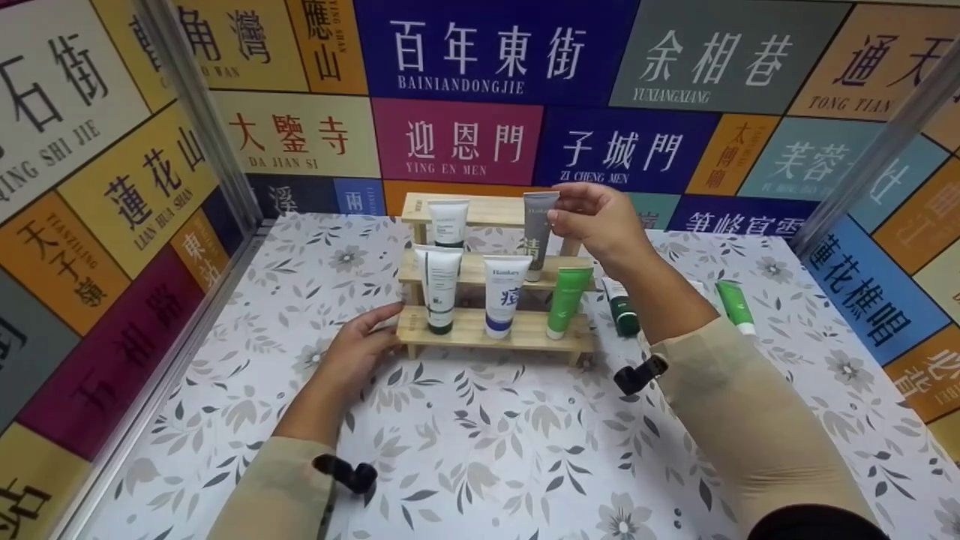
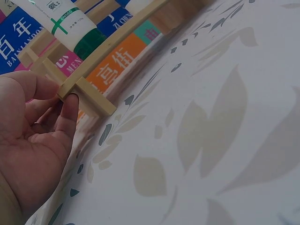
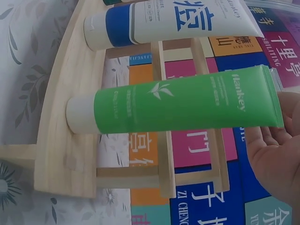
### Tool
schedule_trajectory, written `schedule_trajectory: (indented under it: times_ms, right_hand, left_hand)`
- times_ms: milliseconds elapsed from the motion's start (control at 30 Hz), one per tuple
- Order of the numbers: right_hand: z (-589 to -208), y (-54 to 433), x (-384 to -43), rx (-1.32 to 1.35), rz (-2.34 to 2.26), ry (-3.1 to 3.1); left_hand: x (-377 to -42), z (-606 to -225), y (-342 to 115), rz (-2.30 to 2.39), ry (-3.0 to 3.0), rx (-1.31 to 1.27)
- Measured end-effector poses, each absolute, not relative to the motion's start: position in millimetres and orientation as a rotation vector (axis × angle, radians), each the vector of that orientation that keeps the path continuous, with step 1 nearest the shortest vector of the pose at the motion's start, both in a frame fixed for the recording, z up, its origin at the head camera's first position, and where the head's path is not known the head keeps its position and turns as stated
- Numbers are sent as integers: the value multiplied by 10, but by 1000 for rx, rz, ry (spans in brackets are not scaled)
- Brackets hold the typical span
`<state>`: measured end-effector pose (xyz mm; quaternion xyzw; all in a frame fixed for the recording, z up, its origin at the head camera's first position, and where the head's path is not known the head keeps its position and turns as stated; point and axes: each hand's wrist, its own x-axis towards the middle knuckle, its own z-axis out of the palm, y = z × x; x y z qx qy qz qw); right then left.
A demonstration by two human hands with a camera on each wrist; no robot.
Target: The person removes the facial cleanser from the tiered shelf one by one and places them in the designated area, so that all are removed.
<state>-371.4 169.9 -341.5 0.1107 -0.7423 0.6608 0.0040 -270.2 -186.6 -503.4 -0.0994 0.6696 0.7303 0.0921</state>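
A three-step wooden display rack (image 1: pixel 495 339) stands on the table. My right hand (image 1: pixel 604 225) pinches a grey squeeze tube (image 1: pixel 538 221) by its flat top end; the tube is upright at the middle step, its lower part behind the front row. In the right wrist view that hand (image 3: pixel 279 152) is partly hidden by a green tube (image 3: pixel 183 103). My left hand (image 1: pixel 360 349) grips the left end of the bottom step; the left wrist view shows its thumb and fingers (image 2: pixel 70 112) around the wood (image 2: pixel 77 82).
On the bottom step stand a white tube with a green cap (image 1: pixel 441 289), a white-and-blue tube (image 1: pixel 504 296) and the green tube (image 1: pixel 568 300). Another white tube (image 1: pixel 448 219) is on the top step. Right of the rack lie a green-capped tube (image 1: pixel 622 311) and a green tube (image 1: pixel 735 304).
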Motion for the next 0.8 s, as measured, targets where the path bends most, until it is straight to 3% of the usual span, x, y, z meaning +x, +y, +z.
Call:
schedule_trajectory:
  times_ms: [800]
  right_hand:
    - [-3657,2512,-3422,139,2202,-1952]
  left_hand:
    - [-2708,-5033,-1860,2162,1988,-324]
